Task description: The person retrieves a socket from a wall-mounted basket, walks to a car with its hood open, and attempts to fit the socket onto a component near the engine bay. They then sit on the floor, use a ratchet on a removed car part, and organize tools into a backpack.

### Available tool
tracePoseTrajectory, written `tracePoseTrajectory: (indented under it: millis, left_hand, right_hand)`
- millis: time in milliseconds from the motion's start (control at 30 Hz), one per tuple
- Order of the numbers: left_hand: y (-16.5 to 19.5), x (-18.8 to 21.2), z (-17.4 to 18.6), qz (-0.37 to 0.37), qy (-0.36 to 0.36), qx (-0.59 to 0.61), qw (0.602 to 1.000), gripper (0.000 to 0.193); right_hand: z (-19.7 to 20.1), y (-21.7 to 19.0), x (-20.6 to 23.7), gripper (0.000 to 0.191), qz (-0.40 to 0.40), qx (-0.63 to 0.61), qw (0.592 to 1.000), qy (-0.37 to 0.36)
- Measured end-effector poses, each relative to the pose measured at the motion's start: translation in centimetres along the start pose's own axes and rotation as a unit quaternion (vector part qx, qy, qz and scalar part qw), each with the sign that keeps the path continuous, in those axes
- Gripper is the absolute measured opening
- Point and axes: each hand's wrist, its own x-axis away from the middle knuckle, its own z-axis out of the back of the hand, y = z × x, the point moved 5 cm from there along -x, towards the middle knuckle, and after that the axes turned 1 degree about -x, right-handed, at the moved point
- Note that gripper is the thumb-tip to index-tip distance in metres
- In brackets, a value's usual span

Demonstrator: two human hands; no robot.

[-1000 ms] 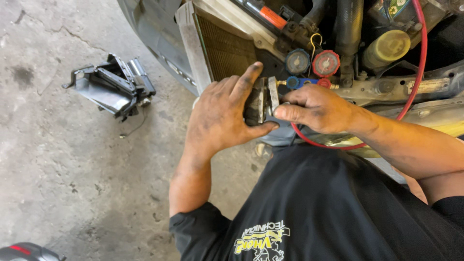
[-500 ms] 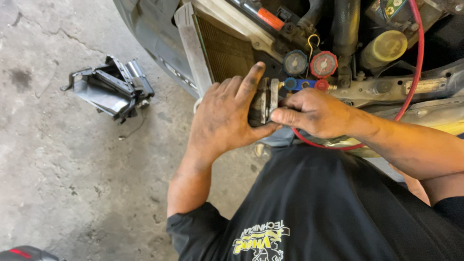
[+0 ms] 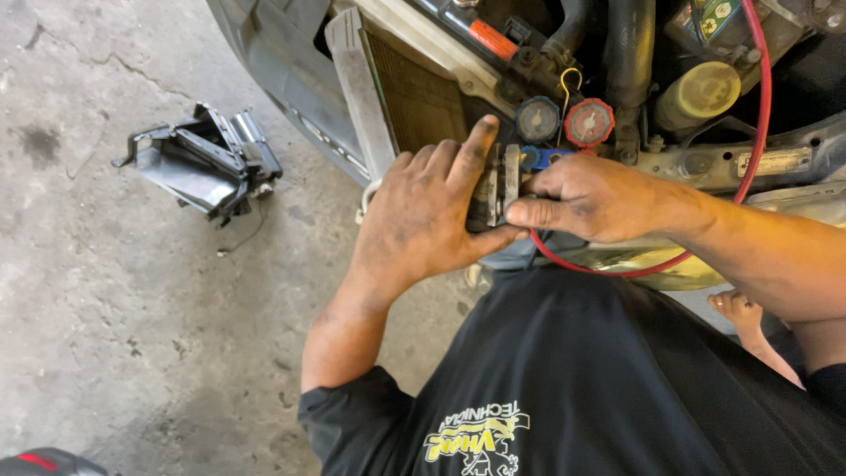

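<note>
- Gripping a small grey metal part (image 3: pixel 496 187) from both sides: I see my left hand (image 3: pixel 432 216) cupped against its left face, fingers pressed together and laid flat, index finger stretched up past its top edge, thumb hooked under it.
- Right hand (image 3: pixel 592 198) closes on the same part from the right, thumb and forefinger pinching its edge.
- Part sits between the two hands, just in front of the radiator core (image 3: pixel 421 99).
- Directly above the part: two round gauges, one blue (image 3: pixel 538 119), one red (image 3: pixel 589 122).
- Red hose (image 3: pixel 756 106) loops under my right wrist.
- Well apart on the concrete floor (image 3: pixel 106 308), to the left: a black plastic housing (image 3: pixel 204 160).
</note>
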Motion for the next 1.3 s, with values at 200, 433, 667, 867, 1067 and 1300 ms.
tracePoseTrajectory:
  millis: [200, 433, 667, 867, 1067, 1300]
  left_hand:
    - [-0.1, -0.2, -0.3, 0.021, -0.016, -0.014, 1.0, 0.103]
    - [0.0, -0.3, -0.4, 0.01, 0.0, -0.011, 1.0, 0.103]
    - [0.6, 0.0, -0.4, 0.014, 0.02, -0.012, 1.0, 0.103]
    - [0.7, 0.7, -0.5, 0.081, 0.045, -0.017, 0.996, 0.125]
    - [0.8, 0.6, -1.1, 0.093, 0.065, -0.032, 0.993, 0.135]
    - [1.5, 0.7, -2.5, 0.059, 0.074, -0.064, 0.994, 0.128]
  right_hand:
    - [-0.1, 0.3, -0.1, 0.05, 0.011, -0.006, 1.0, 0.021]
    - [-0.4, 0.9, -0.5, 0.049, 0.059, -0.022, 0.998, 0.024]
    - [0.6, 1.7, 0.3, 0.056, 0.108, -0.072, 0.991, 0.043]
    - [3.1, 0.7, -0.6, 0.086, 0.214, -0.165, 0.947, 0.172]
    - [3.0, -1.3, -3.8, 0.097, 0.301, -0.194, 0.928, 0.098]
    - [3.0, -0.2, -5.9, 0.069, 0.355, -0.231, 0.898, 0.114]
